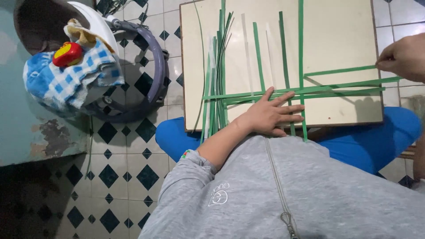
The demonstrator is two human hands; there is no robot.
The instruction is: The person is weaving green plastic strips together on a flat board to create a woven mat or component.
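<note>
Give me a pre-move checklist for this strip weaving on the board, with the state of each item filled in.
1. Left hand flat on the crossing strips, pinning them: ok.
2. Right hand pinching the end of a horizontal green strip at the board's right edge: ok.
3. Horizontal strips lying parallel: not ok, they fan apart toward the right.
4. Spare strip bundle in reach on the board: ok.
5. Over-under order at the crossings: cannot tell.

strips: long green flat strips [283, 94] lie crossed on the cream board tabletop [336, 35]
bundle: loose green strips [217, 84] lie at its left
basket: grey plastic basket [146, 88] stands on the floor, left
</note>
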